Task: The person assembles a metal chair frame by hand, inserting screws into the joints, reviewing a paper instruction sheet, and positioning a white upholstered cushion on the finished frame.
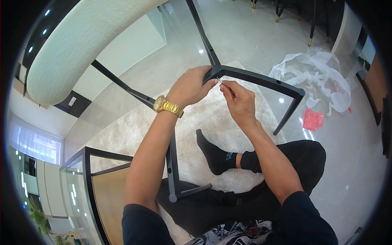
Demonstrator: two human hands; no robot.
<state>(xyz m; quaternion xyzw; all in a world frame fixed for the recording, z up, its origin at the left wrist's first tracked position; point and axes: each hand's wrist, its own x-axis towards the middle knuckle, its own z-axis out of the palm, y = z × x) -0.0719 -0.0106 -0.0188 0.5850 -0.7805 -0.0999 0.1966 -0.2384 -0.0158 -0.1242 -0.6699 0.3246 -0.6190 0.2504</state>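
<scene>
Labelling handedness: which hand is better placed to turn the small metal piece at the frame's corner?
Probably the right hand: it pinches the small metal piece, whereas the left hand is occupied, gripping the black frame beside that piece.

Tilted above the pale rug [245,118] and jutting past its right edge in view, a black angular frame [255,75] with dark round holes, plus a thin silvery metal piece [219,81] slanting at its bent joint.
</scene>
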